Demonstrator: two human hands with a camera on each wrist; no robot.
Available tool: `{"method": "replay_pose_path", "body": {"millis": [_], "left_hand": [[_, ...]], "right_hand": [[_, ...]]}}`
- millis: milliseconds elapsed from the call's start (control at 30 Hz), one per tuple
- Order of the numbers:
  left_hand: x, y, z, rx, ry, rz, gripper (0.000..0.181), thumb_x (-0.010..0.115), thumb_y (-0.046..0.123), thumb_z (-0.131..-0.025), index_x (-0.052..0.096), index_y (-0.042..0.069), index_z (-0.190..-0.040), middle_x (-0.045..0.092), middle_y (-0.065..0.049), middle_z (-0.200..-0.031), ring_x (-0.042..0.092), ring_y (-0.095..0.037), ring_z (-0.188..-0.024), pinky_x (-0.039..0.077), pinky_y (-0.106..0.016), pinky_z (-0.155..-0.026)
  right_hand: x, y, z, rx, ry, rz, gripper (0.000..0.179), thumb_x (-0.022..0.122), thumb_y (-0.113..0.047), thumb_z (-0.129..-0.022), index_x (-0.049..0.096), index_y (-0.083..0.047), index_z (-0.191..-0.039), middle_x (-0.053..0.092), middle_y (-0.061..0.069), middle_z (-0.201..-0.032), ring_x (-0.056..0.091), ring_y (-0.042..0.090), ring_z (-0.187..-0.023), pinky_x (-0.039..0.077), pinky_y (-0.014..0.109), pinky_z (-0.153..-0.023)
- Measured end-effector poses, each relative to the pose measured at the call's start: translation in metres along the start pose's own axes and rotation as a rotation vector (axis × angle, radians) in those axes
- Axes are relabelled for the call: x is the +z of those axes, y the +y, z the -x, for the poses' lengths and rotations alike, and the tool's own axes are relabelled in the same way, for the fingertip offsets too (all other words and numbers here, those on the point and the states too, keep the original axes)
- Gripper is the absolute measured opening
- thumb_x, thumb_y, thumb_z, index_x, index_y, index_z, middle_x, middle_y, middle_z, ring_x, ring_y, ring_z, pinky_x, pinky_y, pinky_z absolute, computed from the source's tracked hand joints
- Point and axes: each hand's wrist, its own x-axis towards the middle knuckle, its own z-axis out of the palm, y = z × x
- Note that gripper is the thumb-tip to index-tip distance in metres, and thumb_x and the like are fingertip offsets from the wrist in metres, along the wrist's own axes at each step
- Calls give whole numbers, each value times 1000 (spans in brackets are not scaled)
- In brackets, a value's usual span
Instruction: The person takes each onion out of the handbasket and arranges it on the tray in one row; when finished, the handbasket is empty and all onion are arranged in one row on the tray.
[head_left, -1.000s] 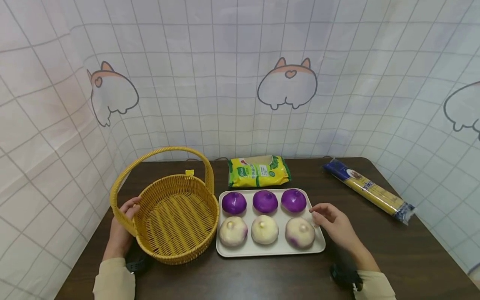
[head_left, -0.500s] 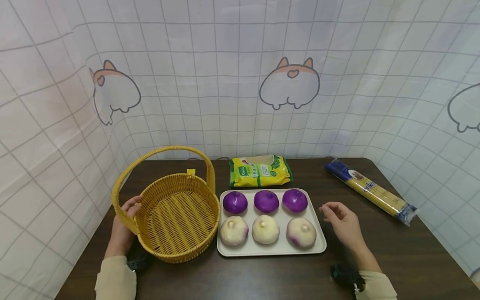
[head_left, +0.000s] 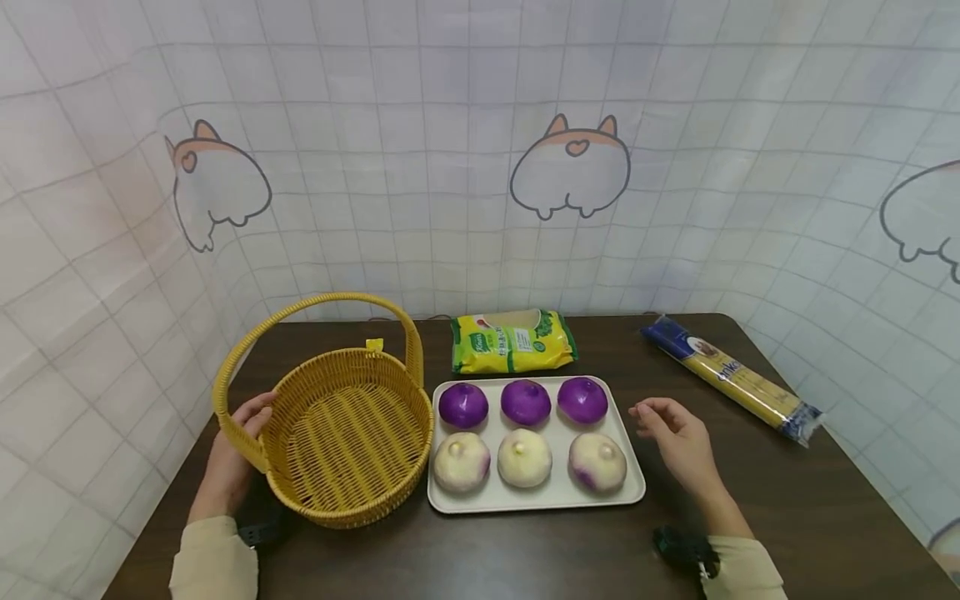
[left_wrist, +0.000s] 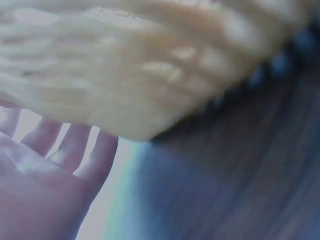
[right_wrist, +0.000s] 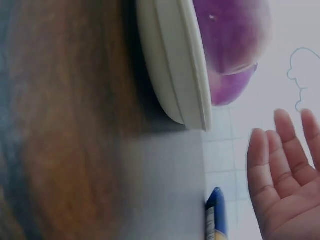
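Note:
My left hand [head_left: 228,460] is at the left side of a yellow woven basket [head_left: 349,450] with a tall arched handle, its fingers touching the outer wall close to the handle's base. In the left wrist view, those fingers [left_wrist: 97,157] extend fairly straight against the wicker, which hides their tips. Beside the basket lies a white tray [head_left: 558,500]. Its back row holds three glossy purple bulbs [head_left: 526,403] resembling onions; its front row has three whitish, purple-tinged bulbs [head_left: 524,458]. Just right of the tray, my right hand [head_left: 684,446] hovers with relaxed fingers, holding nothing.
A yellow and green food packet [head_left: 517,346] lies behind the tray. At the right, a long packet of spaghetti [head_left: 731,379] lies diagonally on the dark wooden table [head_left: 480,558]. A white checked curtain [head_left: 420,208] encloses the back and sides.
My right hand has drawn back from the tray's right edge, leaving a small gap. My left hand stays at the basket, and the head view has shifted slightly.

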Motion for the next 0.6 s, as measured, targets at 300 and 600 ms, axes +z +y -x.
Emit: {"method": "replay_pose_path", "body": {"millis": [300,600], "left_hand": [[-38,31,-9,182,-80,68,37,47,24,-104,53,2,-133,62,10,-119,58,-1,-109,48,-13,-85],[-13,131,26,386,277,192,28,57,15,-99,59,-2,-121,66,-2,-116,59,-14,-110,47,-15,-85]], "right_hand": [[7,-29,-26,-29,-97,30,31,57,-25,-100,61,5,-110,66,23,-108,65,5,-88,56,26,-74],[9,-63,-51,-159,-188,252,27,57,-27,-100,63,-6,-117,67,13,-110,63,7,-92,52,20,-77]]}}
